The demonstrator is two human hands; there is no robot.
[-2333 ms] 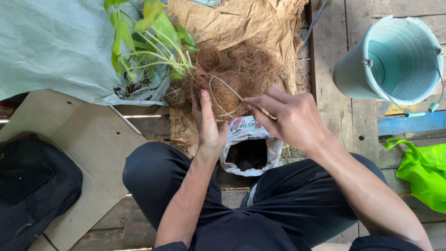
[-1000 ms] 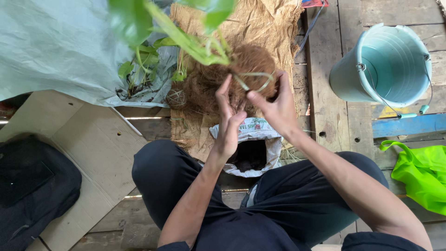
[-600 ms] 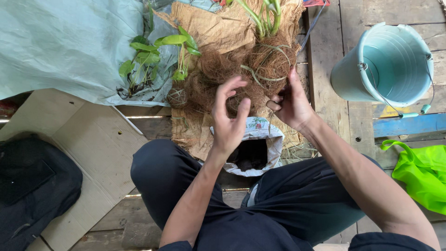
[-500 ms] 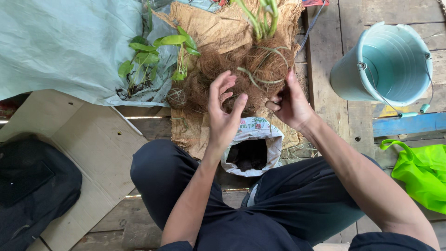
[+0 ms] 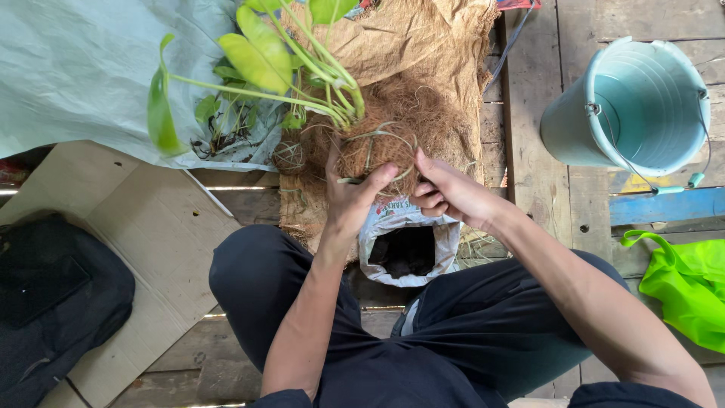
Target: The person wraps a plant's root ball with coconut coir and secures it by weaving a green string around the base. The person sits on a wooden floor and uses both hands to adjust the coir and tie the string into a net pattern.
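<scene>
Grip first: your left hand [image 5: 349,198] cups the near side of the fibre ball [image 5: 381,147], thumb raised against its front, fingers closed on it. Your right hand [image 5: 451,198] pinches the pale twine [image 5: 377,136] at the ball's near right side, fingertips pressed together on the strand. The ball is held in the air over the sacking [image 5: 423,60], above the open soil bag [image 5: 408,245] between your knees. Since half a second ago the plant [image 5: 264,64] has swung: its stems and leaves then pointed toward the far edge of the sacking and now lean left over the grey sheet [image 5: 83,68]. The ball has thus been turned in your hands, and the twine now loops across its top; judged from this, another wrap is being laid. Bucket [image 5: 630,106] at the right, on the planks [image 5: 529,151], apart from your hands.
</scene>
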